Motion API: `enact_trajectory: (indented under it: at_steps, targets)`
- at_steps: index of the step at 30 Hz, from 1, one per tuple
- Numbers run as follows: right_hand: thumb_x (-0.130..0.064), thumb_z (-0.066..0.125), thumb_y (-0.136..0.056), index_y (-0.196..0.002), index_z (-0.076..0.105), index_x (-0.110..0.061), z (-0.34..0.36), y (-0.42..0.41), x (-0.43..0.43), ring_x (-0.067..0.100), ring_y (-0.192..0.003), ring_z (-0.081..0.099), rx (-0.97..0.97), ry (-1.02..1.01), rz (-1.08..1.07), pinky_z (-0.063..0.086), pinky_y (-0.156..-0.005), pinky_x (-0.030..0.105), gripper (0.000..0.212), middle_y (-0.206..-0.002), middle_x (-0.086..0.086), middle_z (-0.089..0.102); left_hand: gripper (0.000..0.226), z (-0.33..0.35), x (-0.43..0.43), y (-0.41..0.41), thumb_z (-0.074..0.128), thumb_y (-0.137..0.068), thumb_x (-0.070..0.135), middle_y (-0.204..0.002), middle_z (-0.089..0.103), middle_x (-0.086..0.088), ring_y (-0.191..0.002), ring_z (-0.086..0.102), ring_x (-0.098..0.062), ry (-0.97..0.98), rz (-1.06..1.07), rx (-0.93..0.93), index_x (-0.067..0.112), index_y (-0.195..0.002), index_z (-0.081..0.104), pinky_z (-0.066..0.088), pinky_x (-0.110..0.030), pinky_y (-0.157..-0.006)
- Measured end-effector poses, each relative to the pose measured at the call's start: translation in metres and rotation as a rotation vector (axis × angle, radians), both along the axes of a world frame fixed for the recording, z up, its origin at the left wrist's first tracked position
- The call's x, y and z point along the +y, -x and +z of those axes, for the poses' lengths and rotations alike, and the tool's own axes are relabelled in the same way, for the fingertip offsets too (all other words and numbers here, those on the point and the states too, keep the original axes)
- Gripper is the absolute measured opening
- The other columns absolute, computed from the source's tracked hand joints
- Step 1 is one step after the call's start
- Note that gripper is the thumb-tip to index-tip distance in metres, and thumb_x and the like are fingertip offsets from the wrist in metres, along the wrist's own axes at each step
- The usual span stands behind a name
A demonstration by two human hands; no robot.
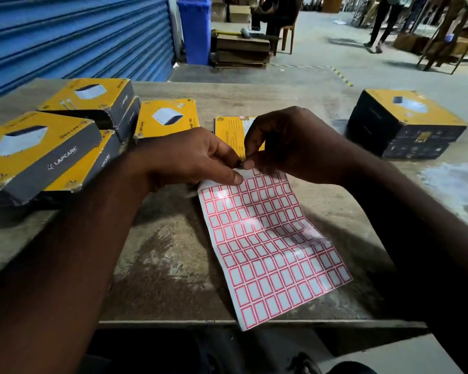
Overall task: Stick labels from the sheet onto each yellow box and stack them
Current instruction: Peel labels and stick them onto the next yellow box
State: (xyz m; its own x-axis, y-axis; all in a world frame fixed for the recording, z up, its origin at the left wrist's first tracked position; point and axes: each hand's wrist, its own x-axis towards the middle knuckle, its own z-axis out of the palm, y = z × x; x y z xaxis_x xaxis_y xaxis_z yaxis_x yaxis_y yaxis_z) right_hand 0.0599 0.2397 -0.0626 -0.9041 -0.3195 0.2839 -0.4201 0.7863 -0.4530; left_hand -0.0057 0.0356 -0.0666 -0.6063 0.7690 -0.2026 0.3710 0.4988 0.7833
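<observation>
Pinches the top edge of the label sheet point(268, 252) with the left hand point(189, 157), thumb pressed on fingers, to steady it over the table point(160, 265). Nips the same edge just beside with the right hand point(289, 139), fingertips closed together, probably to pick one label loose; cannot tell whether any has lifted. Lets the sheet's lower corner hang past the table's near edge. Keeps the yellow boxes point(38, 147) heaped along the left edge, one flat box point(230, 130) just behind the hands, likely next for labelling, and a stack of two point(405, 122) near the far right corner.
</observation>
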Motion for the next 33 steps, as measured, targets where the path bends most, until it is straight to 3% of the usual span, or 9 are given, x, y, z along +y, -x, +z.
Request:
enact_trajectory:
  at_steps: [3,5,8,14,17,20,24,28,33]
  targets:
    - [-0.019,0.079,-0.081,-0.086,0.067,-0.02,0.001,0.001,0.001,0.004,-0.071,0.063,0.0,0.06,0.012,0.052,-0.061,0.023,0.013,-0.084,-0.008,0.068,0.019,0.0,-0.001,-0.002,0.074,-0.086,0.019,-0.09,0.078,0.003,-0.086,0.075,-0.014,0.056,-0.076,0.002,0.02,-0.104,0.076,0.059,-0.028,-0.078]
    - [-0.02,0.078,-0.083,-0.087,0.067,-0.019,0.001,0.003,0.003,0.01,-0.073,0.064,-0.019,0.091,0.011,0.055,-0.064,0.031,0.012,-0.087,-0.005,0.068,0.018,-0.001,0.0,-0.005,0.073,-0.087,0.023,-0.089,0.078,0.007,-0.08,0.074,-0.009,0.092,-0.132,0.064,0.024,-0.105,0.077,0.057,-0.026,-0.077]
    - [-0.013,0.076,-0.084,-0.087,0.066,-0.019,-0.002,0.005,0.005,0.004,-0.072,0.061,-0.024,0.079,-0.003,0.052,-0.064,0.024,0.013,-0.084,-0.006,0.067,0.014,-0.002,-0.001,-0.006,0.066,-0.093,0.028,-0.079,0.077,-0.002,-0.056,0.065,-0.008,0.071,-0.152,0.119,0.026,-0.097,0.079,0.05,-0.027,-0.059]
    - [-0.011,0.075,-0.085,-0.086,0.066,-0.026,-0.004,0.007,0.004,-0.01,-0.07,0.057,0.042,-0.017,-0.089,0.04,-0.063,0.006,0.017,-0.078,-0.017,0.064,0.015,0.003,-0.01,0.005,0.061,-0.096,0.021,-0.084,0.078,0.002,-0.05,0.063,-0.009,-0.099,0.061,0.23,0.016,-0.097,0.076,0.048,-0.017,-0.048]
    - [-0.009,0.073,-0.085,-0.087,0.071,-0.02,-0.004,0.006,0.003,-0.012,-0.07,0.057,0.064,-0.08,-0.101,0.043,-0.066,0.007,0.011,-0.08,-0.017,0.066,0.012,-0.003,-0.01,0.015,0.064,-0.095,0.024,-0.081,0.076,0.003,-0.063,0.068,-0.013,-0.218,0.208,0.418,0.021,-0.095,0.075,0.05,-0.023,-0.057]
    - [-0.01,0.072,-0.086,-0.093,0.074,-0.019,-0.004,0.005,0.0,-0.01,-0.071,0.057,0.081,-0.128,-0.082,0.048,-0.071,0.011,0.012,-0.085,-0.012,0.068,0.011,-0.01,-0.007,0.016,0.074,-0.087,0.03,-0.09,0.074,0.006,-0.081,0.068,-0.005,-0.184,0.25,0.537,0.028,-0.098,0.075,0.051,-0.021,-0.07]
    - [-0.012,0.073,-0.086,-0.102,0.069,-0.024,-0.003,0.003,-0.001,-0.013,-0.07,0.054,0.075,-0.164,-0.088,0.039,-0.064,0.001,0.02,-0.086,-0.017,0.062,0.023,-0.019,0.002,0.012,0.08,-0.08,0.037,-0.1,0.064,0.006,-0.087,0.063,-0.011,-0.13,0.197,0.576,0.031,-0.101,0.074,0.048,-0.02,-0.074]
    - [-0.01,0.076,-0.083,-0.108,0.061,-0.023,-0.002,0.002,-0.002,-0.01,-0.072,0.054,0.093,-0.188,-0.093,0.042,-0.064,0.01,0.032,-0.088,-0.013,0.065,0.038,-0.02,0.004,0.008,0.076,-0.073,0.048,-0.117,0.066,0.012,-0.109,0.061,-0.009,-0.14,0.156,0.536,0.034,-0.107,0.072,0.053,-0.04,-0.094]
    - [-0.012,0.077,-0.082,-0.111,0.059,-0.023,-0.002,0.001,-0.006,-0.012,-0.07,0.049,0.115,-0.266,-0.096,0.04,-0.062,0.01,0.036,-0.089,-0.015,0.06,0.034,-0.017,0.004,0.01,0.082,-0.078,0.032,-0.115,0.07,0.014,-0.108,0.064,-0.007,-0.146,0.168,0.466,0.034,-0.11,0.072,0.052,-0.039,-0.098]
